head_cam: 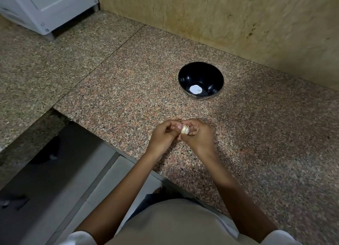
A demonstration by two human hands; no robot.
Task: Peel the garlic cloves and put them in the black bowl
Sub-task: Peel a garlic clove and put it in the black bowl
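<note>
In the lower middle of the frame I see my left hand [165,134] and right hand [197,133] pressed close together just above the granite counter [256,134], both with fingers curled, pinching one pale garlic piece [185,129] between them, with the left thumb laid against its skin. The black bowl [211,74] stands well apart, up and to the right of the hands near the tan wall [238,21], with only a round white sticker [196,89] showing on its bottom. A white appliance [45,8] fills the upper left corner.
</note>
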